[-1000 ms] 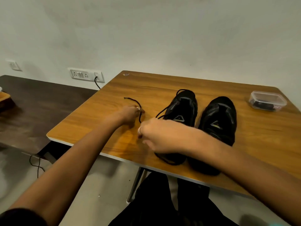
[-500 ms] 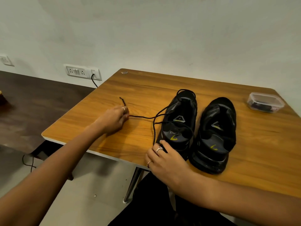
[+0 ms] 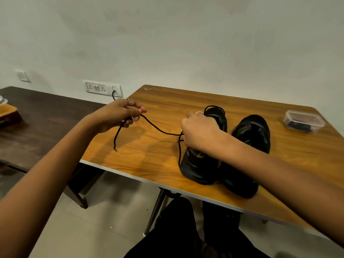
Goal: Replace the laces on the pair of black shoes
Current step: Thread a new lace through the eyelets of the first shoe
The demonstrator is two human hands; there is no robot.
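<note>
Two black shoes stand side by side on the wooden table (image 3: 186, 101), toes pointing away from me. A black lace (image 3: 158, 129) runs from the left shoe (image 3: 197, 164) out to the left. My left hand (image 3: 119, 114) is raised above the table and pinches that lace, whose free end dangles below the hand. My right hand (image 3: 200, 131) sits curled on top of the left shoe at the lace area; its fingertips are hidden. The right shoe (image 3: 251, 133) is partly covered by my right forearm.
A small clear lidded plastic box (image 3: 303, 121) with dark contents stands at the table's far right. A dark wooden table (image 3: 46, 112) lies to the left. A wall socket strip (image 3: 102, 88) with a plugged cable is behind. My legs are under the near edge.
My left hand has lifted off the table, pulling the lace up and out to the left. My right hand moved from the shoe's heel up onto its top.
</note>
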